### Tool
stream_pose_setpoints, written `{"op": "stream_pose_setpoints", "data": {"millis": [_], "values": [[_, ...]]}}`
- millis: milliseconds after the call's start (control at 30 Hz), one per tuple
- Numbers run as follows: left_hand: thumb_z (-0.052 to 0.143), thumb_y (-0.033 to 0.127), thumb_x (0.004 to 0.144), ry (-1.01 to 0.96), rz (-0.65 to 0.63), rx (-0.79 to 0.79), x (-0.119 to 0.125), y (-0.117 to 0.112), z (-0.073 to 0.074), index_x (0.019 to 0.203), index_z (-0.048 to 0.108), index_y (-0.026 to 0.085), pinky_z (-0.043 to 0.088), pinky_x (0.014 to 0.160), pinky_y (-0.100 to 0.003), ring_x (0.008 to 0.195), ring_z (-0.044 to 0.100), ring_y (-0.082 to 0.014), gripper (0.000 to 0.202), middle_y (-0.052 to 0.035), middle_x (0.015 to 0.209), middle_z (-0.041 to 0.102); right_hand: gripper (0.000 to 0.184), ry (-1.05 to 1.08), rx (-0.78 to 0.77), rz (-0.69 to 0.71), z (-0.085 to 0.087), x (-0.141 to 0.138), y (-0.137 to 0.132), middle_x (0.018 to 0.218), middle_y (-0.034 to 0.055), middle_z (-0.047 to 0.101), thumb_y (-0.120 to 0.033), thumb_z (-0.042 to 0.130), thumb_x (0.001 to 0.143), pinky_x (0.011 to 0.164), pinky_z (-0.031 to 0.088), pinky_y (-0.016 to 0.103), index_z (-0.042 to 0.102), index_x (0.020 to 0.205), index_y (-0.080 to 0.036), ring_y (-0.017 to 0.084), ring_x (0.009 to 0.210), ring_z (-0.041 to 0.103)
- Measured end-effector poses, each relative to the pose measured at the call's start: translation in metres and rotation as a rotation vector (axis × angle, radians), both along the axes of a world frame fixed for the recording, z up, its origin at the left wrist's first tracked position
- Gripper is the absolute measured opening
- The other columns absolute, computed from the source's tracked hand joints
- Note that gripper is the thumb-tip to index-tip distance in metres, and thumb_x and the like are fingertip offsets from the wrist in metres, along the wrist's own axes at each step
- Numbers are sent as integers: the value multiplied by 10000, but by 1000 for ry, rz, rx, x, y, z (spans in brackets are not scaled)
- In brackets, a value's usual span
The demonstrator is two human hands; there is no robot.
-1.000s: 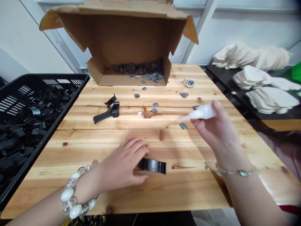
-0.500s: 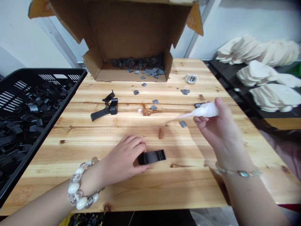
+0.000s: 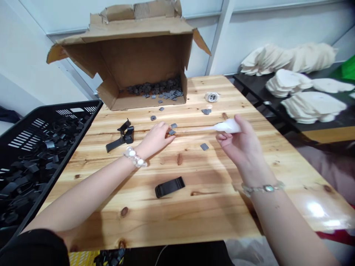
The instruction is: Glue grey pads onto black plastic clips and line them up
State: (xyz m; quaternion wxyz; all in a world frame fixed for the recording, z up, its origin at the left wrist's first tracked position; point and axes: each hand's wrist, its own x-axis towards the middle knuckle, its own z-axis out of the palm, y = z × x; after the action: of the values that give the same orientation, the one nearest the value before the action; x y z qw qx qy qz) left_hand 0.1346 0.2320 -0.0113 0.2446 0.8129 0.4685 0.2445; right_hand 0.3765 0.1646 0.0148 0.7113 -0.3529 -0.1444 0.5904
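Glossy pine tabletop [image 3: 210, 207], smooth white plastic squeeze bottle [image 3: 229, 126]

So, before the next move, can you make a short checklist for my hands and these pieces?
White squeeze bottle held in right hand: ok.
Its thin nozzle clear of the wooden table: cannot tell.
Left hand at the grey square piece: ok.
That piece actually pinched: cannot tell.
Loose grey piece inside the cardboard box: not ok, it lies on the wood.
Black clip lying away from both hands: ok.

White panelled walls [image 3: 277, 29] meet a pale upright post [image 3: 217, 37]; a pine table [image 3: 216, 218] fills the middle; a dark side table [image 3: 251, 87] stands right.
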Motion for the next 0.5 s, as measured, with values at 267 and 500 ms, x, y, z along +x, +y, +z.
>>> {"op": "stream_pose_setpoints", "data": {"millis": [267, 500], "values": [[532, 275, 870, -342, 41, -324, 16, -19, 25, 901, 610, 105, 540, 785, -353, 756, 660, -167, 190, -80, 790, 678, 222, 71, 14, -14, 6, 7, 0, 635, -55, 471, -241, 701, 718, 422, 341, 168, 500, 786, -177, 39, 462, 350], [740, 199, 736, -914, 69, -744, 7, -90, 68, 836, 600, 130, 568, 702, -224, 688, 687, -113, 186, -33, 781, 722, 107, 152, 39, -59, 14, 5, -8, 618, -44, 469, -178, 602, 802, 390, 304, 155, 514, 741, -166, 33, 439, 328]]}}
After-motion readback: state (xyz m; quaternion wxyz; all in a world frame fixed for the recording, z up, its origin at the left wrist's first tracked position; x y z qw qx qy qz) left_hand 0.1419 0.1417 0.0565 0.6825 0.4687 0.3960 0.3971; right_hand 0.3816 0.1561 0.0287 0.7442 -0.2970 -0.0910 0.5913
